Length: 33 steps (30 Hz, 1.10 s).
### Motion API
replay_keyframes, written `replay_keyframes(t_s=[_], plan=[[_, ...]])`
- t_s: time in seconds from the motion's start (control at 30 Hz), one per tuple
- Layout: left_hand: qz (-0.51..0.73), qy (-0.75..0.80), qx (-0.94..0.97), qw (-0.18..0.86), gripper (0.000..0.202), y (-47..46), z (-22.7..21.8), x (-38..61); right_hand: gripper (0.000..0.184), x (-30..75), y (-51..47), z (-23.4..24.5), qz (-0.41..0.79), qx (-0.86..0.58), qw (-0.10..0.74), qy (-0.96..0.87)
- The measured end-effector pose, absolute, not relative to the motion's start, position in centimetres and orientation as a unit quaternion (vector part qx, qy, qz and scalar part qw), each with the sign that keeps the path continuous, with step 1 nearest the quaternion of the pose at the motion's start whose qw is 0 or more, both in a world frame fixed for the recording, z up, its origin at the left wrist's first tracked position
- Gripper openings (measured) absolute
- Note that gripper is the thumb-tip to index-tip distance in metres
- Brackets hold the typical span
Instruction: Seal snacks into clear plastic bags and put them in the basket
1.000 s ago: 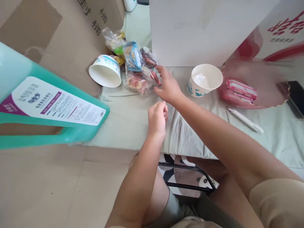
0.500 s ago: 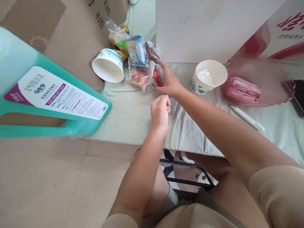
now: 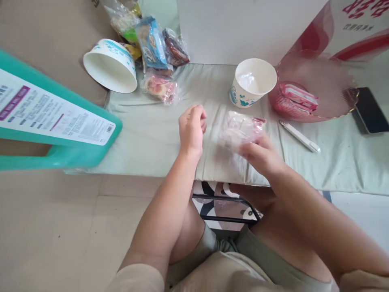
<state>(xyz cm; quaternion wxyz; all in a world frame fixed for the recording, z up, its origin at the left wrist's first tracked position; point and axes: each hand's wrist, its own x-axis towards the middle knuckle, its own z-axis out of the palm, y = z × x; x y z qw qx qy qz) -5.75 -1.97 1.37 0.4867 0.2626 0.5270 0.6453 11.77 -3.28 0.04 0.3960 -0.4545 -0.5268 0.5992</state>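
Note:
My right hand point(image 3: 261, 154) is closed on the edge of a clear and red snack packet point(image 3: 241, 127), held over the cloth in front of the upright paper bowl point(image 3: 253, 85). The packet is blurred and what is inside it cannot be made out. My left hand point(image 3: 191, 127) is curled into a fist over the middle of the cloth, with nothing showing in its fingers. Beyond it lies a pile of wrapped snacks: a blue packet point(image 3: 151, 42), a dark brown packet point(image 3: 175, 48) and a pink-and-cream one point(image 3: 161, 87). A second paper bowl point(image 3: 111, 67) lies tipped beside them.
A green jug with a label point(image 3: 75, 117) stands at the left, by a cardboard box point(image 3: 48, 28). A white box point(image 3: 231, 32) rises behind. To the right are a pink glass bowl point(image 3: 331, 113) with pink packets, a white utility knife point(image 3: 299, 136) and a phone point(image 3: 370, 109).
My right hand has taken the red packet from the pile and carried it right and nearer me. My left hand stays in a fist. The view has shifted right.

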Motion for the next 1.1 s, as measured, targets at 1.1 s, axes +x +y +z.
replay_keyframes(t_s=[1.1], plan=[[0.392,0.583,0.655,0.279,0.053,-0.6,-3.9,-0.5,0.020,24.4,-4.8,-0.3,0.176,-0.645,0.286,-0.686]])
